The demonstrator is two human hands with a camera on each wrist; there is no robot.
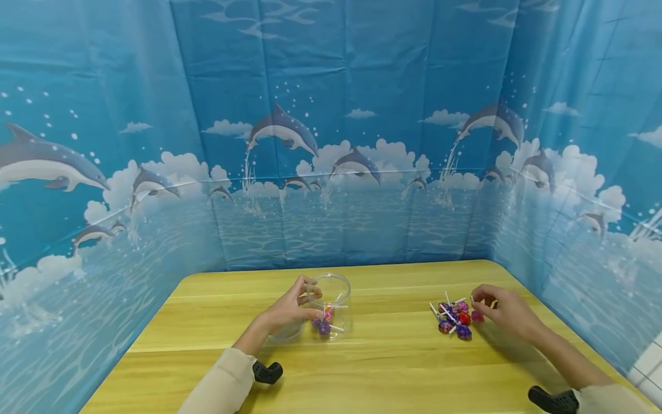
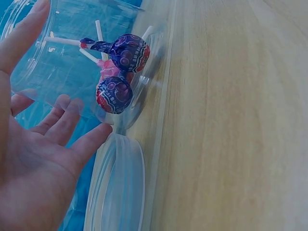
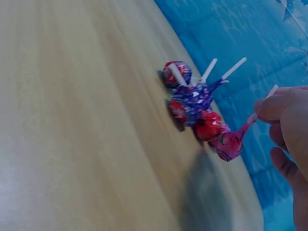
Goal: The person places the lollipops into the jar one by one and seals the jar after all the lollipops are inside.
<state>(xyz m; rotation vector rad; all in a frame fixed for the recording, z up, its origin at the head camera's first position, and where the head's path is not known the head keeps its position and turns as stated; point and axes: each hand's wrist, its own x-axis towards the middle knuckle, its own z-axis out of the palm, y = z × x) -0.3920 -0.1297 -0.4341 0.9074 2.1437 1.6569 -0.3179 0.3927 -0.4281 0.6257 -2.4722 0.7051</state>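
My left hand (image 1: 287,311) holds a clear round jar (image 1: 346,323) by its side, thumb on one side and fingers on the other. Inside it lie several wrapped lollipops (image 2: 114,95), purple and pink, with white sticks. A clear lid (image 2: 130,187) lies flat on the table beside the jar, partly under the left hand in the head view. On the right, my right hand (image 1: 509,312) pinches the white stick of a pink lollipop (image 3: 228,145) between thumb and finger. The candy hangs head down beside a pile of purple, red and pink lollipops (image 3: 195,103).
Everything stands on a yellow wood-grain table (image 1: 393,362). A blue curtain (image 1: 362,224) printed with dolphins encloses its back and sides. Bare tabletop separates the jar from the lollipop pile.
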